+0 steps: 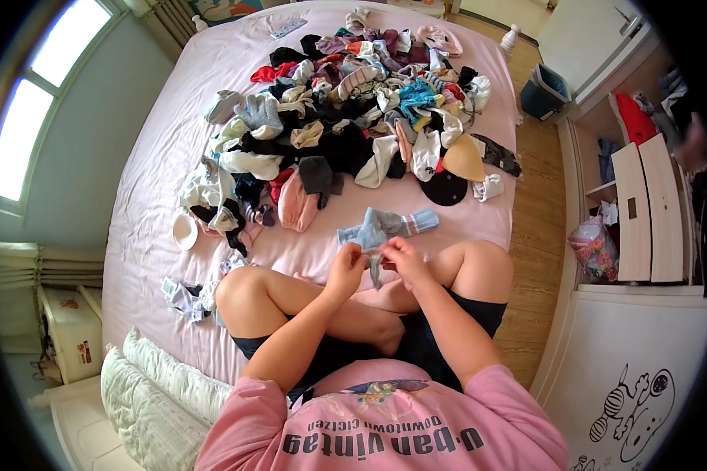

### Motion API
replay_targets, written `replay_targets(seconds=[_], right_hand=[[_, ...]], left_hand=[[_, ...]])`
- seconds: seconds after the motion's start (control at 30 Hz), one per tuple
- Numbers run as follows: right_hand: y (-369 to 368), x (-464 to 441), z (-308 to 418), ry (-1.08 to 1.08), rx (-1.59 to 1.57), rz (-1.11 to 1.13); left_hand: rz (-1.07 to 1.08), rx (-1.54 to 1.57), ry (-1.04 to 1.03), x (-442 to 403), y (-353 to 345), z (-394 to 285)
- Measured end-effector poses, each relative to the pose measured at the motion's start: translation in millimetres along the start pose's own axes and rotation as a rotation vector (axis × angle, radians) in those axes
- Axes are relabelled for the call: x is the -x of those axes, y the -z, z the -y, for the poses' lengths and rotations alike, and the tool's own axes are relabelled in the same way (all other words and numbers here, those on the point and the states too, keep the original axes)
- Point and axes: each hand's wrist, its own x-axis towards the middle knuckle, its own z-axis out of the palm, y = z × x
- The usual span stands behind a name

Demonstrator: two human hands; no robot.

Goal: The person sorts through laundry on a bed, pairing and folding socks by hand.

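Observation:
Between my hands, over my crossed legs, hangs a small grey sock [375,271]. My left hand [345,269] pinches one side of its top edge, and my right hand [403,261] pinches the other. Just beyond my fingers, light blue-grey socks [389,228] lie on the pink bedsheet [291,263]. One of them has stripes near its right end. Farther off spreads a large mixed heap of socks and small clothes [330,145]. A salmon-pink knitted piece [297,202] lies at its near edge, beside a dark grey cloth [317,177].
A white bowl [184,231] sits left of the heap. White and grey socks [182,298] lie by my left knee, and white pillows [153,392] behind it. A black cap [445,187] rests at the heap's right. Beyond the bed's right edge stand a bin [544,93] and a cabinet [636,212].

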Motion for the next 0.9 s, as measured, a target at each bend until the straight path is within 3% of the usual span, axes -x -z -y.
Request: replay_targets(seconds=[0.03,0.13,0.27,0.37,0.47,0.7,0.9], right_hand=[[3.3,-1.4,4.3,-0.036,-0.23,-0.091],[7.1,-0.2,16.7,0.022,-0.469,-0.106],[3.4,1.8,18.2,0.145,-0.185,-0.018],[2.0,0.7,14.7,0.171,-0.197,-0.017],[2.3,-2.8,7.1,0.232,-0.047,-0.035],[-2.5,7.3,16.9,0.112,0.038,0.09],[4.3,4.5,7.1,0.092,0.19,0.17]], left_hand=[[-0.033,0.125,0.014,0.9,-1.1,-1.9],[-0.028,0.647,0.162,3.8,-2.0,-35.3],[0.113,0.607,0.264,4.3,8.0,-33.3],[0.078,0.532,0.506,10.2,1.9,-46.0],[0.244,0.302,0.394,13.4,-2.5,-38.5],[0.085,0.349,0.341,8.2,2.0,-32.8],[0.184,0.298,0.206,8.3,0.4,-25.0]])
